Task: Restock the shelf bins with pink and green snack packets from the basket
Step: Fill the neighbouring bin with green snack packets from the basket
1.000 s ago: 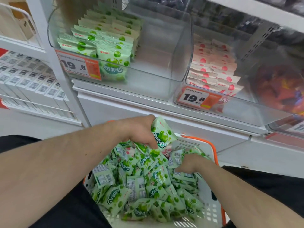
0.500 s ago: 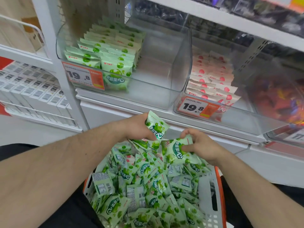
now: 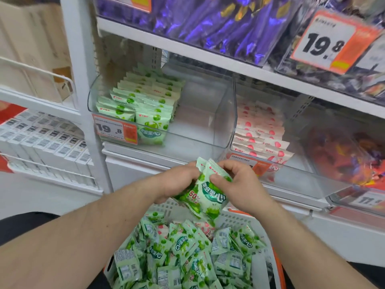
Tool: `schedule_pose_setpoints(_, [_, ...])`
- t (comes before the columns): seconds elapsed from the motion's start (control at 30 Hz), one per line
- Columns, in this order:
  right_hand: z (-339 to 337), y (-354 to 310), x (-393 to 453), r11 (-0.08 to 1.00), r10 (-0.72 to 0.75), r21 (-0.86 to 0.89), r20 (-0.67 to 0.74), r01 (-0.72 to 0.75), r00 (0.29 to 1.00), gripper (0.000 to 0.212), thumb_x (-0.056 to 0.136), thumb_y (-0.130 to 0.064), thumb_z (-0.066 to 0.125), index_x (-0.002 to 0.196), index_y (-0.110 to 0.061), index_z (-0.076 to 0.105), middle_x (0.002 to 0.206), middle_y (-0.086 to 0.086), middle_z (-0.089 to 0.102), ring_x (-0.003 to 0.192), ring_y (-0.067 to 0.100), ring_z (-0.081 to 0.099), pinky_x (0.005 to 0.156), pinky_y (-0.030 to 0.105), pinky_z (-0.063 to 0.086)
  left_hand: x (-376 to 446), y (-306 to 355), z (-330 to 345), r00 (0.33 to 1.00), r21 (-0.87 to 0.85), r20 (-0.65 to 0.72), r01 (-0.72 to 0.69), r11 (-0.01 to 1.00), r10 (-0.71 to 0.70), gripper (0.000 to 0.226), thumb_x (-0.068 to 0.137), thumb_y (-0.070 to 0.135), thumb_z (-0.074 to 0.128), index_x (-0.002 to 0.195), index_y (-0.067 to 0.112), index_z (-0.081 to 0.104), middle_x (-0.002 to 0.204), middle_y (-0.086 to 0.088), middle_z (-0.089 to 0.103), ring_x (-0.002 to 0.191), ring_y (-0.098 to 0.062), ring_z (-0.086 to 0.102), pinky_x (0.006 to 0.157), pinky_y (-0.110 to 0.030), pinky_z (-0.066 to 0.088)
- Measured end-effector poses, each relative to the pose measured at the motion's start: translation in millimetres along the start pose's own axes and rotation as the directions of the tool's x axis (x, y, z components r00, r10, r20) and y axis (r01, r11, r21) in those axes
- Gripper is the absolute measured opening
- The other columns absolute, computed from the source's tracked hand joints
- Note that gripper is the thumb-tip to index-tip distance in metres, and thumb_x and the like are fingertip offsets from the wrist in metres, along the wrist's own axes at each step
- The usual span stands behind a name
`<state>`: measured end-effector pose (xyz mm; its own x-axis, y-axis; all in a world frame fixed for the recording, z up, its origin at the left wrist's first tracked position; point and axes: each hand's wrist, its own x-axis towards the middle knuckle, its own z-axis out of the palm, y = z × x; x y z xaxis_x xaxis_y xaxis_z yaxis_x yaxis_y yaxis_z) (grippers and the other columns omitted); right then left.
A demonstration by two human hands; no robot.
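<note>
Both hands hold a small stack of green snack packets point(image 3: 203, 195) above the basket, just below the shelf's front edge. My left hand point(image 3: 176, 183) grips the stack from the left; my right hand point(image 3: 237, 184) pinches it from the right with thumb on the front. The white basket point(image 3: 262, 265) with orange trim sits low in view, filled with several green packets point(image 3: 183, 253) and a few pink ones point(image 3: 163, 229). The clear left bin point(image 3: 200, 130) holds rows of green packets point(image 3: 145, 105) on its left half. The clear right bin point(image 3: 295, 180) holds pink packets point(image 3: 262, 134).
A shelf above carries purple-wrapped snacks point(image 3: 218, 21) and a 19.8 price tag point(image 3: 327, 42). Price tags point(image 3: 115, 129) hang on the bin fronts. White boxes point(image 3: 45, 140) fill a rack at the left. A bin of red and orange sweets point(image 3: 343, 155) stands at the right.
Both hands rose from the basket and came together, joining their green packets into one stack in front of the bins. The view tilted upward, showing the purple shelf.
</note>
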<state>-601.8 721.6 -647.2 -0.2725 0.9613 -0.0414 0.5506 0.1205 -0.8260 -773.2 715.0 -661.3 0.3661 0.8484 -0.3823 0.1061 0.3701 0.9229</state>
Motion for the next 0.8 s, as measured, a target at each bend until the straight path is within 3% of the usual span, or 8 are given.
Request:
schedule_pose_setpoints(0.07, [5.9, -6.6, 4.5, 0.999, -0.035, -0.032, -0.084, 0.032, 0.996, 0.026, 0.086, -0.013, 0.072, 0.072, -0.033, 0.064, 0.072, -0.018, 0.068, 0.071, 0.003, 0.064, 0.071, 0.028, 0.053, -7.9, 6.0, -3.8, 0.999, -0.102, 0.037, -0.004, 0.995, 0.008, 0.021, 0.098, 0.028, 0.044, 0.101, 0.02, 0.063, 0.091, -0.002, 0.072, 0.08, -0.017, 0.067, 0.075, -0.03, 0.052])
schedule_pose_setpoints(0.13, [11.4, -12.8, 6.6, 0.997, -0.076, -0.033, -0.119, 0.073, 0.99, 0.026, 0.086, -0.014, 0.073, 0.07, -0.033, 0.064, 0.07, -0.021, 0.067, 0.066, -0.001, 0.06, 0.067, 0.025, 0.049, -12.5, 7.7, -11.0, 0.995, -0.022, 0.083, -0.055, 0.998, 0.057, 0.025, 0.089, 0.035, 0.064, 0.112, 0.026, 0.059, 0.108, -0.006, 0.071, 0.093, -0.017, 0.067, 0.083, -0.034, 0.053])
schedule_pose_setpoints(0.27, [20.6, -26.6, 11.7, 0.994, -0.105, 0.011, -0.172, 0.109, 0.98, 0.012, 0.084, -0.022, 0.074, 0.074, -0.026, 0.068, 0.072, -0.007, 0.068, 0.068, 0.012, 0.061, 0.068, 0.034, 0.05, -17.8, 13.1, -25.6, 0.991, 0.137, -0.008, -0.132, 0.982, 0.134, 0.051, 0.077, 0.006, 0.078, 0.118, 0.024, 0.053, 0.097, -0.001, 0.069, 0.085, -0.014, 0.067, 0.078, -0.035, 0.055])
schedule_pose_setpoints(0.37, [19.2, -40.9, 15.9, 0.992, -0.096, 0.052, -0.247, 0.112, 0.964, 0.019, 0.076, -0.032, 0.079, 0.075, -0.021, 0.064, 0.067, -0.006, 0.061, 0.061, 0.008, 0.051, 0.062, 0.029, 0.045, -25.2, 24.6, -41.1, 0.973, 0.093, -0.093, -0.203, 0.975, 0.212, 0.048, 0.076, 0.002, 0.078, 0.112, 0.025, 0.058, 0.098, 0.002, 0.072, 0.087, -0.011, 0.069, 0.076, -0.028, 0.057])
schedule_pose_setpoints(0.47, [16.3, -60.8, 20.5, 0.986, -0.051, 0.153, -0.129, 0.07, 0.99, 0.022, 0.076, -0.031, 0.081, 0.083, -0.018, 0.065, 0.067, -0.002, 0.066, 0.059, 0.009, 0.056, 0.06, 0.035, 0.049, -33.4, 33.3, -57.6, 0.957, -0.019, -0.121, -0.266, 0.964, 0.262, 0.046, 0.078, -0.002, 0.076, 0.111, 0.025, 0.057, 0.103, 0.002, 0.074, 0.092, -0.01, 0.07, 0.078, -0.024, 0.057])
schedule_pose_setpoints(0.6, [17.6, -89.7, 38.7, 0.957, -0.061, 0.282, -0.032, 0.068, 0.998, 0.014, 0.081, -0.017, 0.078, 0.081, -0.015, 0.064, 0.067, 0.003, 0.07, 0.058, 0.016, 0.061, 0.057, 0.038, 0.052, -40.7, 46.0, -73.4, 0.964, -0.372, -0.083, -0.265, 0.89, 0.253, 0.037, 0.08, 0.034, 0.068, 0.113, 0.018, 0.064, 0.107, -0.006, 0.073, 0.091, -0.02, 0.072, 0.074, -0.032, 0.059])
schedule_pose_setpoints(0.73, [20.9, -111.0, 59.9, 0.976, -0.148, 0.147, -0.091, 0.16, 0.985, 0.02, 0.079, -0.024, 0.08, 0.077, -0.016, 0.062, 0.059, -0.004, 0.065, 0.052, 0.01, 0.056, 0.051, 0.03, 0.048, -39.9, 54.3, -87.6, 0.959, -0.377, -0.186, -0.269, 0.886, 0.212, 0.055, 0.087, 0.054, 0.046, 0.13, 0.022, 0.058, 0.118, -0.005, 0.071, 0.105, -0.023, 0.068, 0.087, -0.036, 0.055])
schedule_pose_setpoints(0.8, [23.5, -115.7, 69.3, 0.977, -0.202, 0.046, -0.091, 0.207, 0.975, 0.024, 0.077, -0.031, 0.082, 0.075, -0.015, 0.063, 0.06, -0.007, 0.063, 0.054, 0.007, 0.053, 0.054, 0.026, 0.043, -42.5, 53.7, -92.6, 0.948, -0.345, -0.186, -0.309, 0.887, 0.258, 0.053, 0.084, 0.052, 0.062, 0.129, 0.024, 0.056, 0.116, -0.004, 0.071, 0.106, -0.022, 0.068, 0.089, -0.038, 0.055])
